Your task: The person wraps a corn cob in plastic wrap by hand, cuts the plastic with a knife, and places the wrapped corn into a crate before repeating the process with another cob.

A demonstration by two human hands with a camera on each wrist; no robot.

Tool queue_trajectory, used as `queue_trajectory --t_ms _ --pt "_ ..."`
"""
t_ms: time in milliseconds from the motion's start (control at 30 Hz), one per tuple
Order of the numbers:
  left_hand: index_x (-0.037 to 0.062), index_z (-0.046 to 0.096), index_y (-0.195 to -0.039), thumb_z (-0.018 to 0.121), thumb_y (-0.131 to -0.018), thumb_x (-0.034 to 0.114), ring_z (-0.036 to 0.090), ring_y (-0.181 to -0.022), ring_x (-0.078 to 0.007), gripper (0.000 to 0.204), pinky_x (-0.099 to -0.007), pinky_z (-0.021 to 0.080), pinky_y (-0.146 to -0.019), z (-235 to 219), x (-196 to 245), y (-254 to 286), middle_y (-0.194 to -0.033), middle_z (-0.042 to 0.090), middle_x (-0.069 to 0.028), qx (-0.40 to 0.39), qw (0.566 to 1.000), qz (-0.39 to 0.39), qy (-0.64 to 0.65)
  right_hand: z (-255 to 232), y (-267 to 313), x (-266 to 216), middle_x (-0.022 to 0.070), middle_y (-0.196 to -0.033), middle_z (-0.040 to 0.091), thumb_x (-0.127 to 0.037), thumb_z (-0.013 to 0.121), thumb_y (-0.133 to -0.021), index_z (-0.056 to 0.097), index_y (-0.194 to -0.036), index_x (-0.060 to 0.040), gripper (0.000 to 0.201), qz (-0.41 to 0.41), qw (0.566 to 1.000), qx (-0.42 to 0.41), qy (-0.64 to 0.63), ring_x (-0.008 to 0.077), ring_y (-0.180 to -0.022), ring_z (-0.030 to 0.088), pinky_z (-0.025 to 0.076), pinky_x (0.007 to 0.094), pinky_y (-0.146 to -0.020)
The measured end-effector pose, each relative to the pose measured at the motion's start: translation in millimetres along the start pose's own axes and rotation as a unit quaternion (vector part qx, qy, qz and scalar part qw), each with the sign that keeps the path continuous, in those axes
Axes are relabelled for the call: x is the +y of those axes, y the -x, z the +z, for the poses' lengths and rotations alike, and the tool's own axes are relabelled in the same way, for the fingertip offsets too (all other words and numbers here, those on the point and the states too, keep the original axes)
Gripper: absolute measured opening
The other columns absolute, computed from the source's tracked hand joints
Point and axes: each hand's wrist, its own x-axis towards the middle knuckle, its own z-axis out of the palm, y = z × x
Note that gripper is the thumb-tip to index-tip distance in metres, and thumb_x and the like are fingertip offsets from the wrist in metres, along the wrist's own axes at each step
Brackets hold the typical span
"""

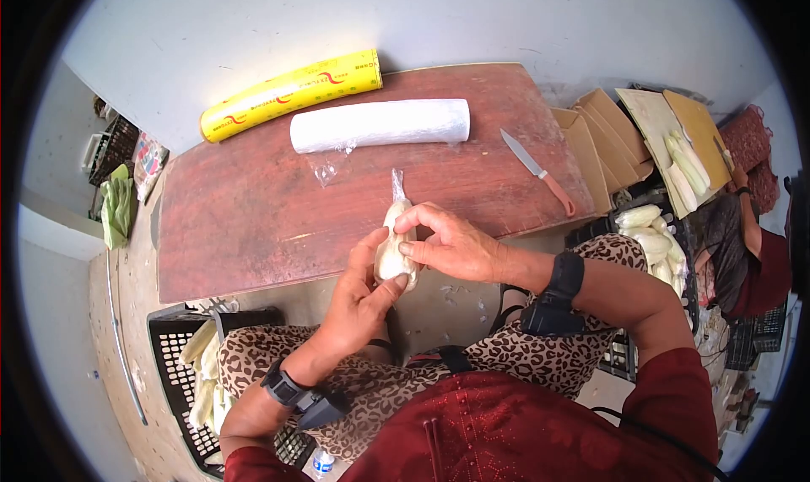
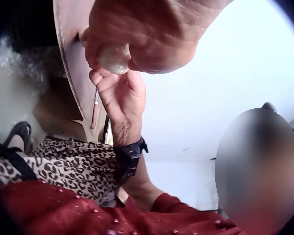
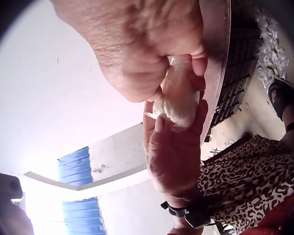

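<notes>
The largest thing was the red-brown table (image 1: 245, 203), its smooth top streaked with worn, darker patches and its long edges gently bowed in the head view. Beside its near left corner stood a black plastic crate (image 1: 173, 381) with a grid of holes in its wall, holding long, pale vegetables. At the right end were brown cardboard boxes (image 1: 601, 148) with flat, angled flaps.

Near the table's far edge lay a glossy yellow roll (image 1: 291, 94), cylindrical and printed in red, and nearer the hands a shiny white roll (image 1: 380, 126) with crinkled clear film loose at its underside. To the right lay a knife (image 1: 540, 174), its pointed metal blade aimed away and its pinkish handle toward the near right.

The left hand (image 1: 350, 305) grasped the wrapped vegetable (image 1: 395, 250) from the left, fingers bent along its side and thumb on its near end. The right hand (image 1: 460, 246) had its thumb and forefinger bent onto the right side of it.

The vegetable was off the table, between both hands at the near edge: cream-white, plump and rounded, under clear, wrinkled film. Its long axis ran near to far, the narrower end and a twisted film tail (image 1: 398, 184) pointing toward the white roll.
</notes>
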Motion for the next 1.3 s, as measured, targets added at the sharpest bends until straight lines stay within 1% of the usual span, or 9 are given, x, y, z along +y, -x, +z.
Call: queue_trajectory --t_ms 67,167,367,767,867,967,1167,1267,1300 --pt "0.0042 0.029 -0.146 0.059 -0.092 0.001 0.055 -0.108 -0.0158 0.062 -0.0289 0.047 -0.092 5 23 1 -0.122 0.053 -0.0108 0.007 0.991 -0.081 0.106 0 0 3 0.014 -0.115 0.052 -0.02 0.06 -0.093 0.05 -0.107 -0.0017 0.026 -0.019 1.0 0.001 0.017 0.0209 -0.094 0.058 0.051 0.0348 -0.079" --pt "0.0073 0.032 -0.144 0.06 -0.09 -0.002 0.055 -0.11 -0.0162 0.062 -0.0301 0.047 -0.094 6 17 -1 -0.124 0.054 -0.0086 0.027 0.983 -0.097 0.152 1 0 2 0.0135 -0.116 0.051 -0.021 0.06 -0.093 0.05 -0.108 -0.0021 0.026 -0.045 0.997 0.002 0.057 0.0219 -0.096 0.058 0.051 0.0347 -0.079" --pt "0.0138 0.031 -0.147 0.06 -0.088 -0.006 0.061 -0.106 -0.0205 0.068 -0.0325 0.054 -0.086 2 18 -4 -0.125 0.056 -0.0098 0.009 0.967 -0.158 0.198 1 0 -6 0.0124 -0.121 0.047 -0.011 0.06 -0.093 0.049 -0.115 -0.001 0.027 -0.012 0.997 -0.012 0.076 0.017 -0.099 0.058 0.054 0.0298 -0.077" --pt "0.0182 0.015 -0.151 0.067 -0.087 -0.001 0.065 -0.095 -0.0214 0.084 -0.0276 0.056 -0.073 -4 -6 -7 -0.119 0.059 -0.0103 -0.022 0.971 -0.191 0.143 7 7 -6 0.0123 -0.12 0.047 -0.004 0.062 -0.086 0.043 -0.115 -0.0046 0.034 0.006 0.985 -0.011 0.169 0.0209 -0.095 0.059 0.054 0.0338 -0.077" --pt "0.0179 0.017 -0.151 0.07 -0.085 0.001 0.065 -0.093 -0.0184 0.086 -0.0275 0.056 -0.072 -2 -12 -9 -0.117 0.059 -0.0083 -0.029 0.97 -0.199 0.137 15 12 9 0.0117 -0.121 0.047 -0.001 0.06 -0.086 0.043 -0.115 -0.0046 0.034 -0.043 0.984 0.013 0.172 0.0207 -0.096 0.059 0.054 0.0338 -0.076" --pt "0.0177 0.018 -0.15 0.072 -0.083 0.002 0.064 -0.092 -0.0162 0.087 -0.0272 0.056 -0.07 0 -12 -11 -0.115 0.059 -0.0071 -0.024 0.972 -0.205 0.112 19 16 12 0.0176 -0.113 0.05 0.0 0.058 -0.083 0.045 -0.109 -0.003 0.03 -0.077 0.984 0.023 0.161 0.0373 -0.109 0.054 0.046 0.0438 -0.093" --pt "0.0159 0.024 -0.147 0.076 -0.08 0.005 0.059 -0.086 -0.0122 0.086 -0.0265 0.052 -0.064 1 -24 -14 -0.109 0.057 -0.0034 -0.011 0.975 -0.191 0.116 20 19 20 0.0188 -0.117 0.05 0.005 0.052 -0.082 0.046 -0.109 -0.0023 0.028 -0.11 0.98 -0.001 0.166 0.0385 -0.109 0.053 0.046 0.044 -0.093" --pt "0.0124 0.025 -0.147 0.075 -0.078 0.002 0.057 -0.097 -0.0144 0.086 -0.0282 0.052 -0.073 -5 -26 -15 -0.116 0.055 -0.006 -0.01 0.976 -0.196 0.092 18 18 11 0.0196 -0.115 0.052 0.002 0.056 -0.083 0.047 -0.109 -0.0014 0.027 -0.121 0.975 -0.015 0.187 0.0399 -0.104 0.056 0.048 0.0432 -0.089" --pt "0.0122 0.023 -0.149 0.074 -0.077 0.001 0.056 -0.102 -0.0157 0.088 -0.0288 0.051 -0.079 -6 -30 -15 -0.12 0.054 -0.0068 -0.002 0.986 -0.155 0.055 15 17 3 0.0181 -0.113 0.053 0.0 0.057 -0.085 0.047 -0.111 -0.001 0.027 -0.086 0.978 -0.002 0.19 0.0335 -0.098 0.058 0.049 0.0393 -0.082"
